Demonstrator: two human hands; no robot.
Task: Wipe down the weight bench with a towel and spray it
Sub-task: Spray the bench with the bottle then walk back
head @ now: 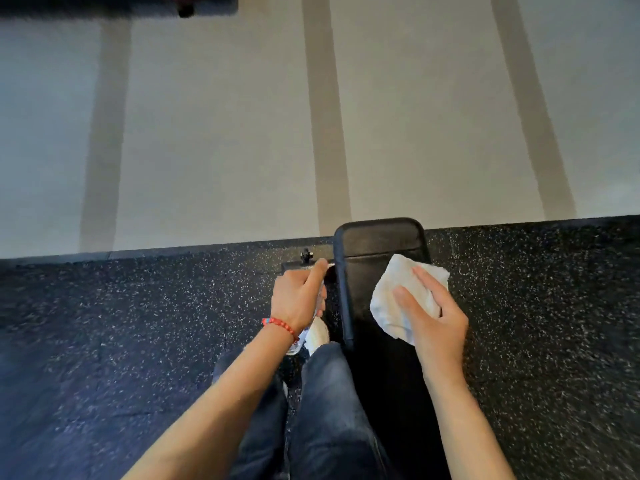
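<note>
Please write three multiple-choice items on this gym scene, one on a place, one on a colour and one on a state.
1. Where does the crumpled white paper towel lie?
A. on the black padded weight bench
B. on the speckled black rubber floor
C. on the pale striped floor

2. What colour is the beaded bracelet on the left wrist?
A. green
B. red
C. yellow

3. How does the right hand meet the towel?
A. it pinches one corner in the air
B. it hangs clear of it
C. its straight fingers press it flat

Answers: 1 A, the towel rests on the bench pad; 2 B, the beads are red; 3 C, the fingers lie stretched over the towel on the pad.
</note>
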